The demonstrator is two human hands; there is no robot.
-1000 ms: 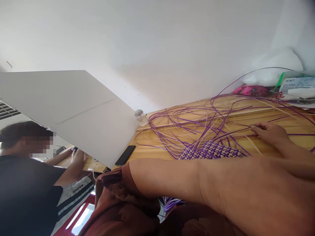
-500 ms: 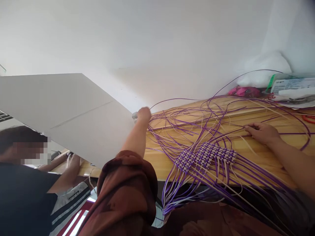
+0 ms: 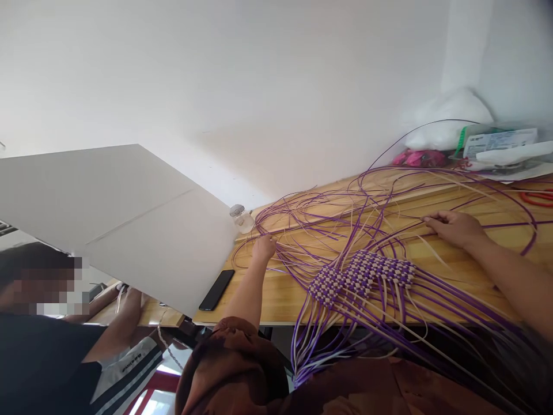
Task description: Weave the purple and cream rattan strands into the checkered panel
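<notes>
A woven piece (image 3: 360, 274) in purple and cream strands lies at the table's front edge, with long loose strands (image 3: 319, 210) fanning out from it. To its left, my left hand (image 3: 264, 248) is closed on some of these strands near their far ends; its fingertips are partly hidden. My right hand (image 3: 458, 227) rests beyond the piece's right side, thumb and fingers pinching a thin strand that runs left. More strands hang over the front edge, bunched at the lower left of the piece.
On the wooden table (image 3: 276, 300) lie a black phone (image 3: 216, 290), a clear jar (image 3: 242, 219) and orange-handled scissors (image 3: 536, 197). Plastic bags (image 3: 510, 150) stand at the back right. A white panel (image 3: 164, 230) separates a co-worker (image 3: 47, 346) at left.
My left hand has drawn back from beside the jar toward me and slightly right, uncovering the jar and phone. My right hand keeps its pinch in nearly the same spot.
</notes>
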